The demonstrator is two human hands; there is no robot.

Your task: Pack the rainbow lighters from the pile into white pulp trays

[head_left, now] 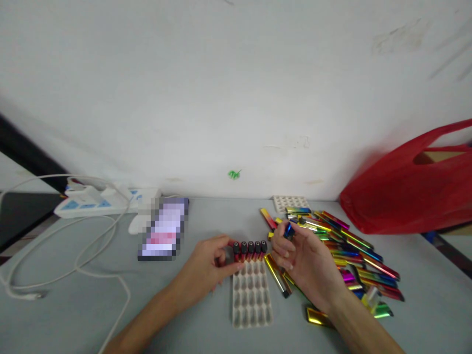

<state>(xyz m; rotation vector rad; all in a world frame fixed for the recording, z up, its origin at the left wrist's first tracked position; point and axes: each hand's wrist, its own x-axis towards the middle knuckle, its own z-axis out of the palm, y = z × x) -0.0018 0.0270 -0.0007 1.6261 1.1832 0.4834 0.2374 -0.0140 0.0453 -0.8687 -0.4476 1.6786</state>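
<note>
A white moulded tray (252, 301) with rows of small pockets lies on the grey table in front of me. Several red sticks with black tops (250, 250) stand in its far row. My left hand (210, 263) rests at the tray's far left corner, fingers curled against the leftmost red stick. My right hand (304, 258) hovers right of the tray, fingers pinched on a small shiny blue stick (289, 230). A heap of shiny multicoloured sticks (350, 250) lies behind and right of that hand.
A red plastic bag (409, 189) sits at the back right. A second white tray (291, 202) lies by the wall. A phone (164, 228), a power strip (96, 202) and white cables (66, 265) occupy the left side. A gold stick (276, 275) lies beside the tray.
</note>
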